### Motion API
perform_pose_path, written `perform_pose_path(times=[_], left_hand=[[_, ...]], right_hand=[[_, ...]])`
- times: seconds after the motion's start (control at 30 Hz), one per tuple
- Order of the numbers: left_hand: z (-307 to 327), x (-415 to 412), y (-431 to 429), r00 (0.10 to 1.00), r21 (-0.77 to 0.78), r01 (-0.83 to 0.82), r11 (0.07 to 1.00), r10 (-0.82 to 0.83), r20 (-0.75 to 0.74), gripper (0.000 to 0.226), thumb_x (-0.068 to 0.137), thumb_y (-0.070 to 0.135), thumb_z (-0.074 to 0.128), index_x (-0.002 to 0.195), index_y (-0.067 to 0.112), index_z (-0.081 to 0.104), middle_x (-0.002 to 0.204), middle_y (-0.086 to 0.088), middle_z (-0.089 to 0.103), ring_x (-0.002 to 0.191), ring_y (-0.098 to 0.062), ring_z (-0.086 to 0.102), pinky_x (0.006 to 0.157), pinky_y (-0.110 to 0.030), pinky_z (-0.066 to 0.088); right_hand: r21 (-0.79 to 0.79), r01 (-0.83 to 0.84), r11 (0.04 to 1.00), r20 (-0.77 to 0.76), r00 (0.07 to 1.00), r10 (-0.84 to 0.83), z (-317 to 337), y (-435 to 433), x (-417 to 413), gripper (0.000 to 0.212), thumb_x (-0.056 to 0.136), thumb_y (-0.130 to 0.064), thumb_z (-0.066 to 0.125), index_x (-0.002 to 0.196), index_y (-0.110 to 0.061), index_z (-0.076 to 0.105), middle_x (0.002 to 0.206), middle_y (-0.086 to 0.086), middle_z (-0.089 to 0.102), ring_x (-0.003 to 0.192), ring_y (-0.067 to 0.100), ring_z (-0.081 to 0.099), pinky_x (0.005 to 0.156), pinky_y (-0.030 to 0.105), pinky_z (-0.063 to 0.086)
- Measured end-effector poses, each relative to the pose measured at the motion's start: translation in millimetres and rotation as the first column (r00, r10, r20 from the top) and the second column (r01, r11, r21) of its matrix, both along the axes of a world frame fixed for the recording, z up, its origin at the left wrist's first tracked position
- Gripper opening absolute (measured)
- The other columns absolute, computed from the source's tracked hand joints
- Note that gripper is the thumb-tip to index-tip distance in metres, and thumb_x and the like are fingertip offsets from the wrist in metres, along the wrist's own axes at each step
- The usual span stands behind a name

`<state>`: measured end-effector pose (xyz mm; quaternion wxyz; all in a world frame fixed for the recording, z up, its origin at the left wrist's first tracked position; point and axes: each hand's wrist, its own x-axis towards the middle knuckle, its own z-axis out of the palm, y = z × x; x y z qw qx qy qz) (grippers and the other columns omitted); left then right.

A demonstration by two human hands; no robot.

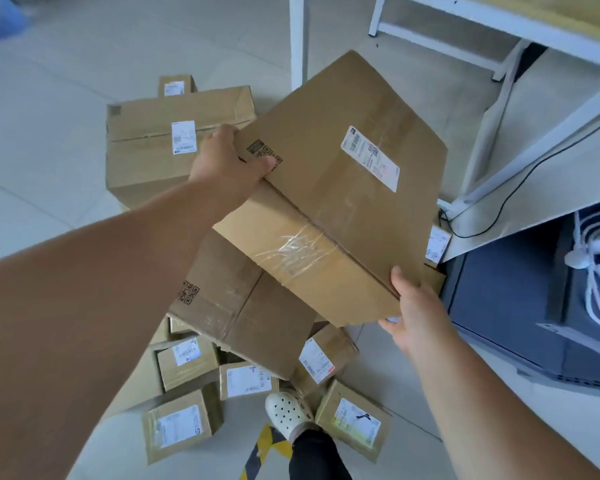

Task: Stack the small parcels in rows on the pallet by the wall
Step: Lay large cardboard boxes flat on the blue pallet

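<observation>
Two corner grips: left hand [229,161] pinches tilted carton [326,188] at one edge, right hand [409,306] cups its near corner; slipping could drop it onto small parcels [187,362].

A large box [329,188] hangs tilted, a left hand [229,161] gripping its far-left corner and a right hand [409,306] its near-right corner, above a second box [243,306]. Small parcels [187,362] lie scattered on the floor [49,133] beneath, around a shoe [290,414]. A third box [163,143] lies behind, left; a table frame [492,98] stands right.
</observation>
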<state>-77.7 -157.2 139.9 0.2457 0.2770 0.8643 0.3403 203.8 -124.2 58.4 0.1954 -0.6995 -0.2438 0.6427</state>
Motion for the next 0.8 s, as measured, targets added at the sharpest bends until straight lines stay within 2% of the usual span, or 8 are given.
perform_pose_path(times=[0.13,0.23,0.4,0.5,0.6,0.7,0.73,0.8], left_hand=[[43,-14,-58,0.993,0.004,-0.118,0.993,0.118,-0.028,0.051,0.087,0.041,0.069,0.128,0.019,0.049,0.111,0.001,0.059,0.087,-0.018,0.056,0.064,-0.03,0.041],[67,-27,-105,0.976,0.031,-0.213,0.977,0.214,-0.03,0.05,0.086,0.04,0.07,0.127,0.02,0.05,0.114,0.002,0.06,0.096,-0.019,0.059,0.071,-0.032,0.047],[104,-46,-187,0.91,0.038,-0.41,0.911,0.411,-0.058,0.055,0.085,0.045,0.07,0.129,0.02,0.048,0.121,-0.001,0.056,0.098,-0.021,0.057,0.077,-0.035,0.048],[123,-55,-236,0.844,0.052,-0.531,0.846,0.533,-0.062,0.056,0.086,0.044,0.069,0.131,0.02,0.048,0.12,-0.001,0.056,0.093,-0.021,0.057,0.071,-0.033,0.046],[141,-61,-288,0.763,0.079,-0.64,0.764,0.644,-0.056,0.055,0.085,0.045,0.069,0.13,0.022,0.048,0.121,0.0,0.056,0.094,-0.02,0.057,0.076,-0.036,0.049],[157,-61,-340,0.675,0.101,-0.73,0.675,0.737,-0.044,0.055,0.084,0.046,0.069,0.129,0.021,0.049,0.12,-0.001,0.056,0.096,-0.022,0.059,0.081,-0.04,0.053],[161,-60,-357,0.64,0.108,-0.76,0.641,0.767,-0.047,0.053,0.084,0.046,0.069,0.127,0.021,0.05,0.118,-0.002,0.056,0.097,-0.023,0.06,0.082,-0.042,0.054],[168,-54,-390,0.564,0.118,-0.815,0.567,0.823,-0.058,0.048,0.083,0.046,0.07,0.12,0.021,0.051,0.113,-0.002,0.058,0.095,-0.023,0.06,0.079,-0.039,0.053]], right_hand=[[0.018,-0.132,0.991,-0.03,0.991,0.132,39,-23,-21,0.049,0.093,-0.039,0.066,0.138,-0.026,0.05,0.133,0.001,0.058,0.11,0.027,0.06,0.102,0.057,0.046],[0.08,-0.317,0.945,-0.02,0.948,0.319,67,-39,-42,0.044,0.097,-0.034,0.061,0.136,-0.017,0.05,0.13,0.003,0.056,0.106,0.021,0.057,0.087,0.044,0.054],[0.053,-0.389,0.92,-0.016,0.921,0.39,106,-60,-92,0.045,0.092,-0.033,0.069,0.132,-0.022,0.052,0.132,-0.005,0.056,0.111,0.022,0.057,0.1,0.051,0.048],[0.099,-0.522,0.847,0.034,0.853,0.521,127,-80,-125,0.057,0.091,-0.041,0.068,0.141,-0.026,0.044,0.138,-0.002,0.049,0.118,0.026,0.052,0.094,0.048,0.05],[0.124,-0.582,0.803,0.008,0.81,0.586,140,-104,-160,0.071,0.092,-0.037,0.068,0.151,-0.025,0.03,0.14,0.003,0.047,0.117,0.029,0.053,0.097,0.055,0.049],[0.138,-0.681,0.719,-0.012,0.725,0.689,151,-132,-192,0.082,0.09,-0.039,0.07,0.154,-0.025,0.023,0.143,0.003,0.045,0.121,0.027,0.053,0.095,0.053,0.05],[0.145,-0.712,0.687,-0.017,0.693,0.721,155,-143,-203,0.079,0.089,-0.039,0.071,0.153,-0.026,0.026,0.138,0.001,0.049,0.119,0.025,0.054,0.092,0.052,0.052],[0.168,-0.769,0.616,-0.032,0.621,0.784,161,-164,-222,0.055,0.09,-0.036,0.07,0.137,-0.024,0.044,0.123,-0.002,0.059,0.105,0.022,0.06,0.077,0.043,0.054]])
